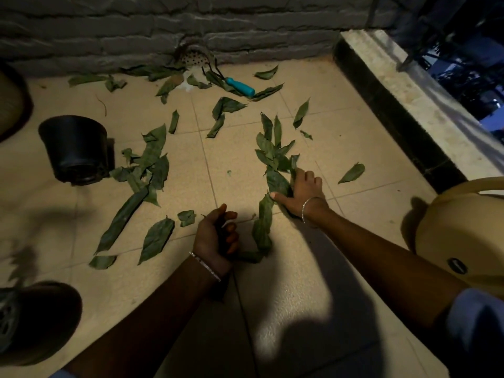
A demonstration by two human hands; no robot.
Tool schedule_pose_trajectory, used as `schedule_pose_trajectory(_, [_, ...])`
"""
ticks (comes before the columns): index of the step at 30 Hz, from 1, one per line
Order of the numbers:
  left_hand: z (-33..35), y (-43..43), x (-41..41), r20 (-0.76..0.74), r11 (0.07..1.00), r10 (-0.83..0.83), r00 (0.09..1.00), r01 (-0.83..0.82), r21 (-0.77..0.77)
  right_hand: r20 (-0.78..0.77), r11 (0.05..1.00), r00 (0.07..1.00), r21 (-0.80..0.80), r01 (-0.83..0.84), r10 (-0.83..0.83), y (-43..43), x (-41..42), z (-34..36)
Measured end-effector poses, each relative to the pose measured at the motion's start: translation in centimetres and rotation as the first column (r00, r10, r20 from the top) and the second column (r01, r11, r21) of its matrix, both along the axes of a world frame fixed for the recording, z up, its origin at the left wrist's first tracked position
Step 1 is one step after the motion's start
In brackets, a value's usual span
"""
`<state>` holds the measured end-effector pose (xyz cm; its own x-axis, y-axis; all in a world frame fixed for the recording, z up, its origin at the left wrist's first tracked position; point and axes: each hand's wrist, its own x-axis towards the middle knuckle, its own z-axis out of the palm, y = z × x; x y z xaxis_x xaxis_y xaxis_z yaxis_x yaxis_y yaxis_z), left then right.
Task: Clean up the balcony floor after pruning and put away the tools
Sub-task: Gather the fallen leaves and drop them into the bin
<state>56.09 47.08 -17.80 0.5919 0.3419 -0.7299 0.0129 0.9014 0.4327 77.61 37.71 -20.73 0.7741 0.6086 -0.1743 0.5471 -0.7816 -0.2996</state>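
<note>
Our left hand (216, 236) sits low centre, fingers curled tight round a dark bunch in shadow. It looks like leaves, and a limp leaf (246, 256) trails out beneath the hand onto the tile floor (300, 282). Our right hand (304, 193) is fwd and to the right, apart from the left. Its thumb and fingers are clamped on the near end of a clump of leaves (275, 151) lying on the floor. Thin metal bangle on each wrist, right (309, 207) and left (204, 266).

More leaves lie loose across the tiles:
- a second heap (151, 165) left of centre, touching the black plastic pot (73, 143), which lies on its side w/ its base toward us
- singles btwn the two heaps and nr the wall
- one leaf (351, 173) alone, right of our right hand

The hand cultivator (240, 87) w/ teal handle lies at the far side, on top of leaves. Its tines point to the perforated drain cover (194, 58) at the foot of the grey brick wall (136, 28), well apart from both hands.

A beige watering can (458, 241) stands at the right edge, just beside our right forearm. A stone kerb (403, 99) w/ a dark face runs along the right side of the floor. A dark shoe (41, 320) shows bottom left.
</note>
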Motion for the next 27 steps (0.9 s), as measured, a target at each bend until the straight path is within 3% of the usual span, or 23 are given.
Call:
schedule_pose_trajectory(9, [0.3, 1.7, -0.3, 0.097, 0.996, 0.090, 0.991, -0.092, 0.014, 0.030, 0.990, 0.990, -0.005, -0.139, 0.139, -0.5, -3.2, -0.7])
schedule_pose_trajectory(11, [0.2, 1.5, -0.3, 0.100, 0.993, 0.120, 0.988, -0.120, -0.007, -0.022, 0.993, 0.997, 0.091, -0.072, 0.075, -1.5, -3.1, -0.3])
schedule_pose_trajectory(13, [0.1, 1.3, -0.3, 0.109, 0.989, 0.146, 0.983, -0.144, -0.029, -0.132, 0.972, 0.988, 0.211, 0.104, -0.077, -2.4, -2.7, 0.1])
schedule_pose_trajectory(15, [0.1, 1.2, -0.3, 0.111, 0.986, 0.164, 0.980, -0.161, -0.035, -0.392, 0.880, 0.892, 0.309, 0.360, -0.227, -3.2, -2.4, 0.8])
schedule_pose_trajectory(17, [0.2, 1.4, -0.2, 0.101, 0.985, 0.173, 0.980, -0.170, -0.041, -0.703, 0.721, 0.672, 0.339, 0.604, -0.232, -3.7, -2.2, 1.7])
schedule_pose_trajectory(19, [0.1, 2.0, -0.1, 0.057, 0.986, 0.166, 0.984, -0.166, -0.012, -0.780, 0.706, 0.588, 0.294, 0.645, -0.213, -3.8, -2.1, 2.3])
schedule_pose_trajectory(22, [-0.4, 3.6, -0.2, -0.110, 0.989, 0.101, 0.989, -0.088, 0.118, -0.727, 0.758, 0.649, 0.288, 0.585, -0.225, -3.4, -2.8, 2.2])
schedule_pose_trajectory(27, [-0.8, 5.6, -2.4, -0.306, 0.930, 0.094, 0.947, 0.027, 0.366, -0.363, 0.925, 0.925, 0.302, 0.231, -0.113, -1.6, -5.1, 1.2])
